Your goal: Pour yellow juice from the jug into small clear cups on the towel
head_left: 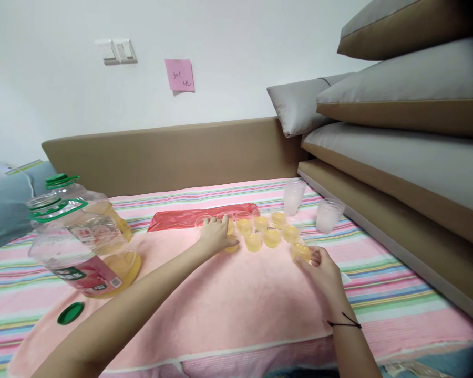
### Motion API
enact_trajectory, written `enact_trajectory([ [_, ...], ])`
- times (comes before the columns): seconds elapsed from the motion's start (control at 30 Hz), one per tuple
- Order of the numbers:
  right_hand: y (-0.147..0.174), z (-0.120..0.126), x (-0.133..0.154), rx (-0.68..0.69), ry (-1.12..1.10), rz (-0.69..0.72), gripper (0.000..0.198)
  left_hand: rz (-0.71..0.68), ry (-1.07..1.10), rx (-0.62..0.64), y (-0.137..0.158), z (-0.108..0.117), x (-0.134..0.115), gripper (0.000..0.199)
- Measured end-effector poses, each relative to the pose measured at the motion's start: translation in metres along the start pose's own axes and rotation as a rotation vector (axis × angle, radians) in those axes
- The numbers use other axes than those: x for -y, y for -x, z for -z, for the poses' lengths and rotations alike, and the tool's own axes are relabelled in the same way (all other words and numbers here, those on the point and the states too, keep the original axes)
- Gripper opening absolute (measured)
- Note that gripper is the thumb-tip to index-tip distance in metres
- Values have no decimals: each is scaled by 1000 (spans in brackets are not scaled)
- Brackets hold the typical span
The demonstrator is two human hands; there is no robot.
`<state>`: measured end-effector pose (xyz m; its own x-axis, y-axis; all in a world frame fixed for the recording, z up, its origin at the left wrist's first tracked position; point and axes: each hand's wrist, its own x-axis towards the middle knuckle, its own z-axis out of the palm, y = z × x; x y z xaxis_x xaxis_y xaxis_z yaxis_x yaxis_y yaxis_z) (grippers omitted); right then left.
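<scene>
Small clear plastic cups of yellow liquid, among them one cup [253, 242], stand grouped on a pink cloth [220, 304]. At the group's left end, my left hand [214, 236] is curled around a cup [232, 245], with its thumb on the near side; the hand hides part of the cups behind it. My right hand [325, 270] grips a filled cup [300, 253] at the near right end, between thumb and fingers. Two stacks of nested cups, a rear stack [294, 197] and a nearer stack [329, 216], are beyond my right hand.
On the left stand a large open bottle [79, 252] part full of yellow liquid and a capped bottle [102, 202] behind it. A green cap [70, 313] lies nearby. A red plastic bag [173, 219] lies behind the cups. Stacked cushions [402, 152] rise on the right.
</scene>
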<state>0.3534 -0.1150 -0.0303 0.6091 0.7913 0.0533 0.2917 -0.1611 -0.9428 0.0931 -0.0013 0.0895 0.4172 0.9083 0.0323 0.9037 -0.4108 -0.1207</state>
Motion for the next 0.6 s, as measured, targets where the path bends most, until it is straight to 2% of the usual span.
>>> enact_trajectory([
  [0.1,0,0,1,0,0,-2,48,3,24,2,0,0,-3,53],
  [0.6,-1,1,1,1,-30,-10,50,-11,120,7,-4,-3,-2,55],
])
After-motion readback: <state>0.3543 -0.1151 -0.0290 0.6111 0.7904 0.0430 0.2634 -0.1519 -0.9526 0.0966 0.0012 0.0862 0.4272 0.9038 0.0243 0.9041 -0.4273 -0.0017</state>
